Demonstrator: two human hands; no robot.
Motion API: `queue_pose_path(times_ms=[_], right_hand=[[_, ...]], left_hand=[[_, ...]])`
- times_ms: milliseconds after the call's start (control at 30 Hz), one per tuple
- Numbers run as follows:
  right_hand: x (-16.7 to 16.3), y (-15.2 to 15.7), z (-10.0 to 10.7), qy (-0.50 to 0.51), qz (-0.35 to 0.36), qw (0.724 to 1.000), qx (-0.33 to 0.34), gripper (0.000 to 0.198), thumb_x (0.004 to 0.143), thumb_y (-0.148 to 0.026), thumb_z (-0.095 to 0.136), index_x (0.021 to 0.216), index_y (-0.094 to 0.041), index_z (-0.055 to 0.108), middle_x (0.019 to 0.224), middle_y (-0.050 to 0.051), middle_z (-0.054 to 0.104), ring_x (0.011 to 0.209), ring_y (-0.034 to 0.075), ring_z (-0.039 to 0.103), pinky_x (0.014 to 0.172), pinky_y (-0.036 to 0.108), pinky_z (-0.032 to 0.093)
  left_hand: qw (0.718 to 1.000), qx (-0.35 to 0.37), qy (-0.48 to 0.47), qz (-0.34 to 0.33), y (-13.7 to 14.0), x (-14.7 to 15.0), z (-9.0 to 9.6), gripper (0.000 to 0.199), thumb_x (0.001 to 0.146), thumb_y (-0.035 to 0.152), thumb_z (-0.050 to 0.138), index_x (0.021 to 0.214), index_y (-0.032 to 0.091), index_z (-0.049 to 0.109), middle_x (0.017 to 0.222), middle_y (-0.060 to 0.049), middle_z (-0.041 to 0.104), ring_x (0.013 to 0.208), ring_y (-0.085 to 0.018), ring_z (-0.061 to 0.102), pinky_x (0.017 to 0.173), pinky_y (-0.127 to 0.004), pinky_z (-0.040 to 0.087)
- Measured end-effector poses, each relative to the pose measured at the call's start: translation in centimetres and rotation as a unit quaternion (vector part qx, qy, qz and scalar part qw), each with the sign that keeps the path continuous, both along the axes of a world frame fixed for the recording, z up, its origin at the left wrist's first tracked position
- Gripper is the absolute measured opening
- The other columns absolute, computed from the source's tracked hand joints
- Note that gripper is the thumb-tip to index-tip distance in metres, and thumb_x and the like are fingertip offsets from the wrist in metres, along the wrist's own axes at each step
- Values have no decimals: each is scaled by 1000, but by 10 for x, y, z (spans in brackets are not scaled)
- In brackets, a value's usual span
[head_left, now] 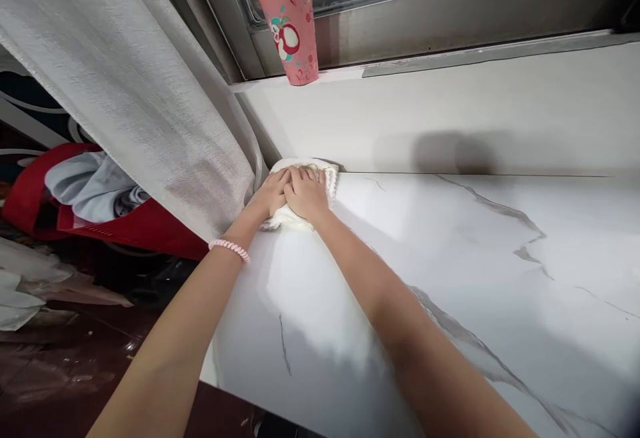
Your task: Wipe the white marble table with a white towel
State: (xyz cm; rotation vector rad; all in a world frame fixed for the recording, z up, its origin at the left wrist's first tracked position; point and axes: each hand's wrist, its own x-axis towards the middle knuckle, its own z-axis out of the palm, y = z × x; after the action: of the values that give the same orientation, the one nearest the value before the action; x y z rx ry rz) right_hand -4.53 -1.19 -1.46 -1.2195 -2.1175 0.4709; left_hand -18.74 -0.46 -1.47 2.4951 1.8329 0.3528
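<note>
A white cloth (288, 220) with a textured edge lies bunched on the white marble-patterned tabletop (350, 258), in the corner by the wall and the curtain. My left hand (273, 195) rests on its left part, fingers stretched forward and flat. Beside it, my right hand (308, 195) presses down on the cloth with fingers laid out over it. The two hands touch, their fingers meeting near the cloth's middle. A pink coiled band (229, 247) circles my left wrist.
A pink paper cup (293, 31) stands on the window ledge (345, 75) above the tabletop. A pale curtain (150, 71) hangs close on the left. Beyond it sits a red bag (145, 231) with folded grey clothes (95, 188). The tabletop's left edge drops to a dark red floor (65, 371).
</note>
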Motion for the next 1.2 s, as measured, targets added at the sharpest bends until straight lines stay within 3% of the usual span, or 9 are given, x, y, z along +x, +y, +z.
queue_pose_path(times_ms=[367,667,933,1200], right_hand=[[21,3,-2,-31,-25,999,20,44,96,-19,31,137,-13,46,137,13,57,134,26,41,117,51,14],[48,-26,-3,-69,-55,995,49,46,97,-20,31,139,-9,45,139,16,54,133,28,40,117,53,16],[61,-63,-4,-82,-46,992,82,43,98,-23,33,137,-11,48,135,15,57,129,29,43,116,54,19],[67,-123,-6,-92,-23,990,104,47,98,-27,36,141,-9,46,140,17,52,133,32,40,117,57,17]], left_hand=[[999,-6,16,28,0,34,1,55,92,34,39,144,15,36,149,-15,42,139,-28,35,117,-47,21],[1000,-13,-16,-2,-22,60,3,57,90,29,38,144,13,38,152,-14,39,140,-26,34,119,-48,17],[1000,-12,-18,-6,-64,69,3,56,89,27,36,144,16,38,152,-13,40,141,-26,33,119,-51,14],[1000,-19,10,-21,-131,69,2,62,90,26,35,151,20,28,155,-11,34,145,-26,27,119,-53,14]])
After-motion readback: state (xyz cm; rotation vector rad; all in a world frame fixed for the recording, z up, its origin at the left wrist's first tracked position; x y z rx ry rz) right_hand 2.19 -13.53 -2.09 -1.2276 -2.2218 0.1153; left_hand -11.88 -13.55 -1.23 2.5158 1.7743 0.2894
